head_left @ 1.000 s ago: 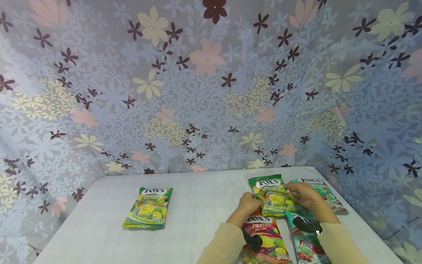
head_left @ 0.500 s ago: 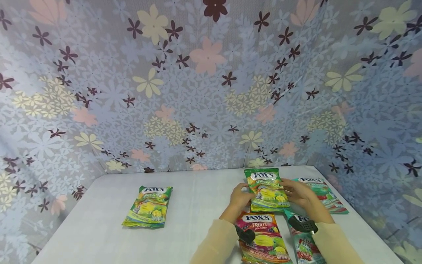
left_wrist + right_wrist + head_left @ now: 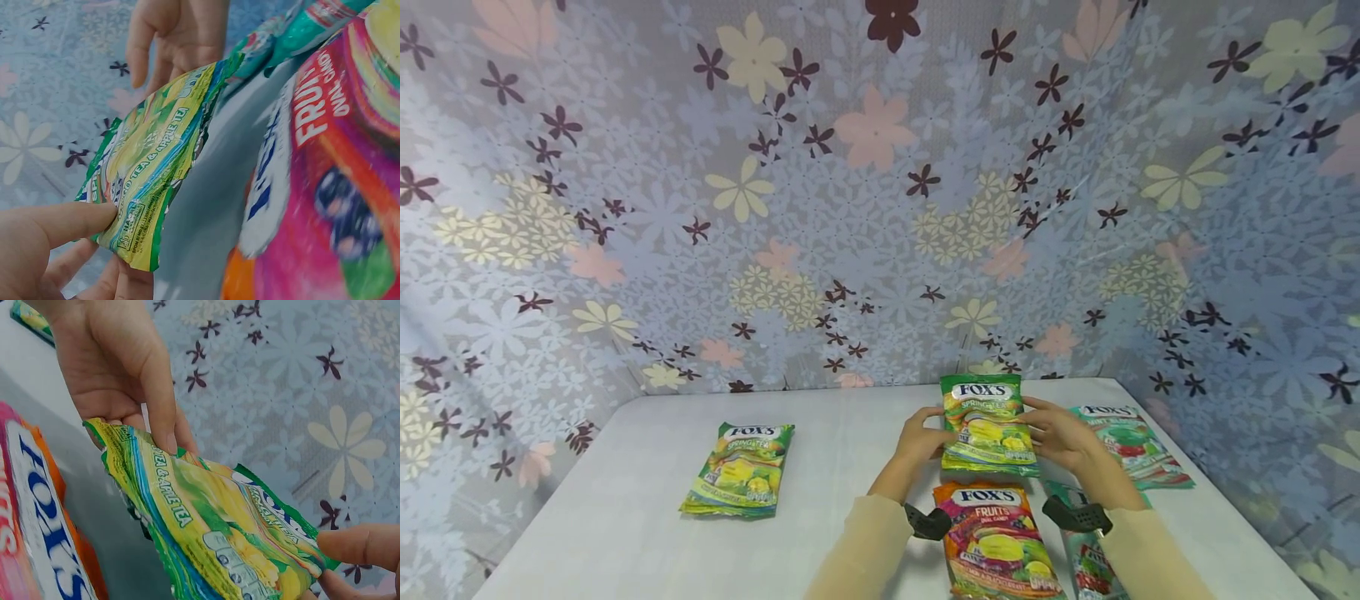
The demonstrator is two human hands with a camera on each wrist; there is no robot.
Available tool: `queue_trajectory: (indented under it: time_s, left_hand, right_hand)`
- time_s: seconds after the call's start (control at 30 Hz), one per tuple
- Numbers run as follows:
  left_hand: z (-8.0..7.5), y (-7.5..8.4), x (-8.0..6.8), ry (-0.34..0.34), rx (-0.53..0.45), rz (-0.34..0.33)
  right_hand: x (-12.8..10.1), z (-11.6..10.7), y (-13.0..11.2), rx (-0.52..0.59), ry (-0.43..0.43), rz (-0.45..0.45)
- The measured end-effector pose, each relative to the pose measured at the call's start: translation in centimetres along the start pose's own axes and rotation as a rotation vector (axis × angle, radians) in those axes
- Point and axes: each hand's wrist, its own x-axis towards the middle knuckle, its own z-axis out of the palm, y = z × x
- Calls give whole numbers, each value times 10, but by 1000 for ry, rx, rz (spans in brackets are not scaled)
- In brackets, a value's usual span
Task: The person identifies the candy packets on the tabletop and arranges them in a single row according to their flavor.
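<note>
Fox's Fruits Oval Candy bag (image 3: 997, 542) nearest (teal Fox's bag (image 3: 1084, 557) beside it, part-hidden), Spring Tea bag (image 3: 983, 425) held just beyond.
Left hand (image 3: 914, 443) pinches its left edge, thumb on top; right hand (image 3: 1063, 437), fingers partly curled, grips the right edge. Floral-print cloth (image 3: 880, 208) fills background.

The green and yellow candy bag (image 3: 987, 425) is held by its two sides, between four and five o'clock in the head view. Its top edge is turned toward twelve o'clock. FOX'S and SPRING TEA are printed above yellow candy. Some wrinkles can be seen.
</note>
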Motion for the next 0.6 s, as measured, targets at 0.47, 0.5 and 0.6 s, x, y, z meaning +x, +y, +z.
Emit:
queue_trajectory:
  time_s: [0.47, 0.5, 0.6]
  left_hand:
    - [-41, 8, -15, -30, 13, 4]
    - [-43, 8, -16, -31, 16, 6]
    - [-48, 7, -20, -32, 12, 9]
  right_hand:
    - [-7, 31, -3, 87, -63, -32]
    - [-7, 33, -3, 81, -67, -34]
    - [-9, 38, -2, 74, -77, -44]
